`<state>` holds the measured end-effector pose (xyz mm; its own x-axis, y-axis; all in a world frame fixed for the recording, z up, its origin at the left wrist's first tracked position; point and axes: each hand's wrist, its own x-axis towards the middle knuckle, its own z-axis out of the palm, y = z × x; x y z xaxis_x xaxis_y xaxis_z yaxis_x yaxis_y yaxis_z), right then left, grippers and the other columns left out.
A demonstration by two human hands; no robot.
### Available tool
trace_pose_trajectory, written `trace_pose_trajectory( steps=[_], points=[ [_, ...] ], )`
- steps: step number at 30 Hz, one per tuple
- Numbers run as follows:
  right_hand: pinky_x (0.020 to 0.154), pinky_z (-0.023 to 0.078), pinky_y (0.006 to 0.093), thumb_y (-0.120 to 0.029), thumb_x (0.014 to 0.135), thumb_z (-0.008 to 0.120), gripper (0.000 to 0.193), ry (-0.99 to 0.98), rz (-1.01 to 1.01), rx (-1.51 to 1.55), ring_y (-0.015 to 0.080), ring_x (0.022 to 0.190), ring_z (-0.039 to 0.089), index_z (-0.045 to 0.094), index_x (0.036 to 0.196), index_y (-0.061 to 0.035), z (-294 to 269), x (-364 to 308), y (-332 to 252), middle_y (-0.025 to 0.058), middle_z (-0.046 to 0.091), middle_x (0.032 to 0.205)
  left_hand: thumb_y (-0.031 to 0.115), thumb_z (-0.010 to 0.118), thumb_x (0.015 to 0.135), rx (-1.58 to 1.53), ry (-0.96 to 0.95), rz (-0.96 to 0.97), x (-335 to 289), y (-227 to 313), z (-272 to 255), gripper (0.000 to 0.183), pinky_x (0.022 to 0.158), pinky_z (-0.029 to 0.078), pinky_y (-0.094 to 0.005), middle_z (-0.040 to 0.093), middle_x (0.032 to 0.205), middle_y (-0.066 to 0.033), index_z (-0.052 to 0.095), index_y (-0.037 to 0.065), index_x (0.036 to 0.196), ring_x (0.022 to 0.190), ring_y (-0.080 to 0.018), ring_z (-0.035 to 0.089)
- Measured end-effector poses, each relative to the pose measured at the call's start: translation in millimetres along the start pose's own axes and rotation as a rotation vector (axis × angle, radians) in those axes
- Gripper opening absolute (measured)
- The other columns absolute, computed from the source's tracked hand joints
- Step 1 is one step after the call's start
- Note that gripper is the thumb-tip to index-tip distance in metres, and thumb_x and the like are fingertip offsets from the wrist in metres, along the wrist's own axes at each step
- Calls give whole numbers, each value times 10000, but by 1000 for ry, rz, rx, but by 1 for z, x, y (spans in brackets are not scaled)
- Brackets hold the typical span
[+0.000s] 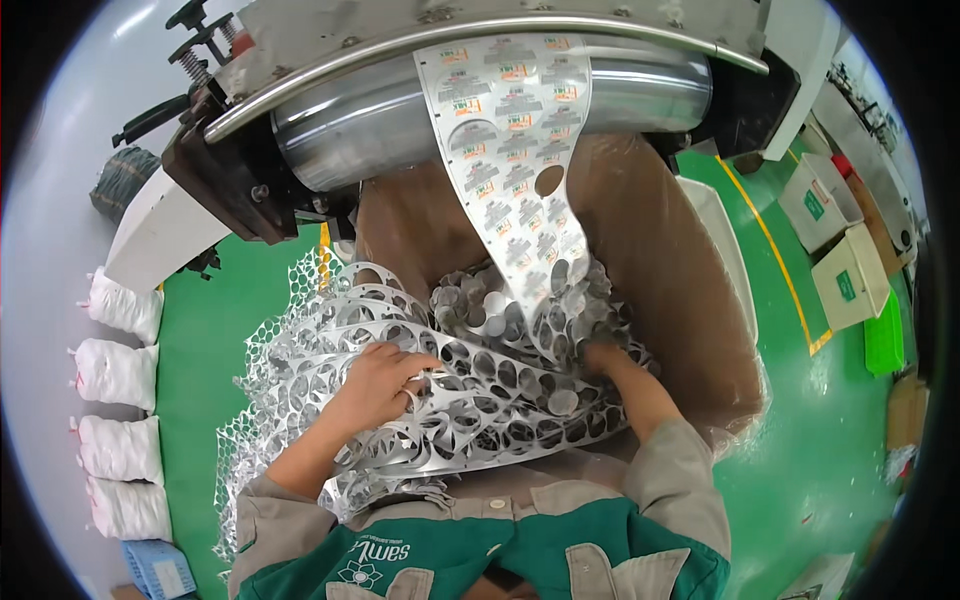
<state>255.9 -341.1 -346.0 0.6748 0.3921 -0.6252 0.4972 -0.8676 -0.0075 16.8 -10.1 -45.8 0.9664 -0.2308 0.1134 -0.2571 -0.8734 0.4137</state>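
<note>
A silver foil strip [515, 150], printed with small labels and punched with round holes, hangs down from a shiny metal roller [640, 90] into a large cardboard box [690, 290]. A tangled heap of punched foil web [500, 370] fills the box and spills over its left side. My left hand [385, 385] grips a band of this foil web at the box's near left. My right hand [605, 358] is pushed down into the heap, its fingers hidden under the foil.
The machine's dark frame [230, 170] stands at the upper left. Several white sacks [120, 370] line the green floor [195, 340] at left. Pale crates [845, 275] and a green tray [882, 335] sit at right beyond a yellow floor line. A blue crate [160, 570] lies at lower left.
</note>
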Motion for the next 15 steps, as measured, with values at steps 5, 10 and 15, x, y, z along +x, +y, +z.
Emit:
trace_pose_trajectory(
  steps=[5,10,15],
  points=[
    [799,460,407,-459,713,633,513,-56,-302,2,307,969,583,625,1037,-61,-106,-37,-37,167,608,1062,66,624,731,-35,-18,-37,3,-3,1,294,688,411,-425,576,774,-118,575,132,1014,749,-327,540],
    [878,449,293,-189,792,630,507,70,-907,1185,182,1022,541,454,1219,21,-250,-147,-60,108,560,1124,-146,427,546,-218,-31,-57,-11,28,-48,493,687,431,-381,539,730,-105,624,88,933,783,-288,527],
    [834,498,369,-286,935,439,331,-400,-1129,2265,192,980,593,490,1166,-56,-210,-128,-92,68,592,1092,-126,414,451,-72,63,151,-27,57,-91,572,675,427,-355,493,698,-85,654,94,921,766,-282,504]
  ],
)
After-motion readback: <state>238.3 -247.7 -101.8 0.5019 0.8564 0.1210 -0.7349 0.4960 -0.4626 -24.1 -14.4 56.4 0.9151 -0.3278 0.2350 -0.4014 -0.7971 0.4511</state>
